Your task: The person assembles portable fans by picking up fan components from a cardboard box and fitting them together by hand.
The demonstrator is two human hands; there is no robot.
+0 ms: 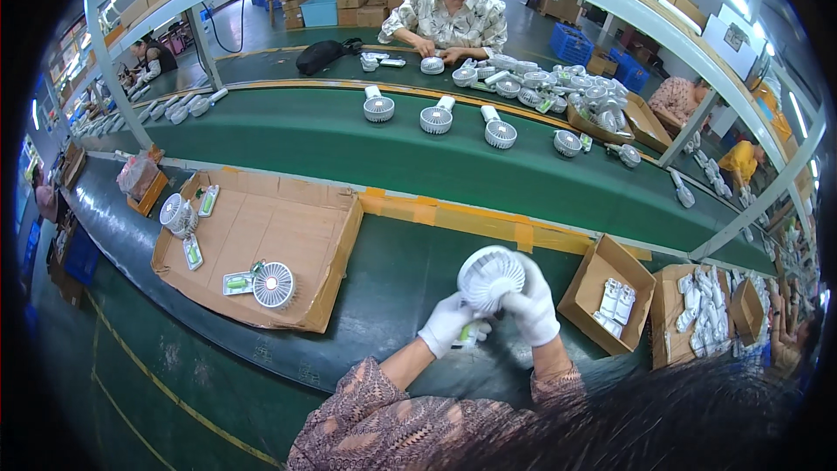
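A white handheld fan (491, 277) is up above the dark green bench, its round slotted head turned upward. My left hand (448, 324), in a white glove, closes on its lower part from the left. My right hand (534, 303), gloved too, grips the right side of the fan head. Below the head, a bit of white and green handle (471, 333) shows beside my left fingers; the rest is hidden by the gloves. To the left, a shallow cardboard tray (253, 201) holds a fan with an opened handle (273, 285) and another fan (178, 215) near its left edge.
Right of my hands stands a cardboard box (571, 296) with white plastic handle shells (616, 303). Another box of white parts (702, 310) lies beyond. Several fans ride the green conveyor (323, 153) ahead. Across it a co-worker (449, 17) handles a fan beside a pile. Metal posts (113, 61) frame the line.
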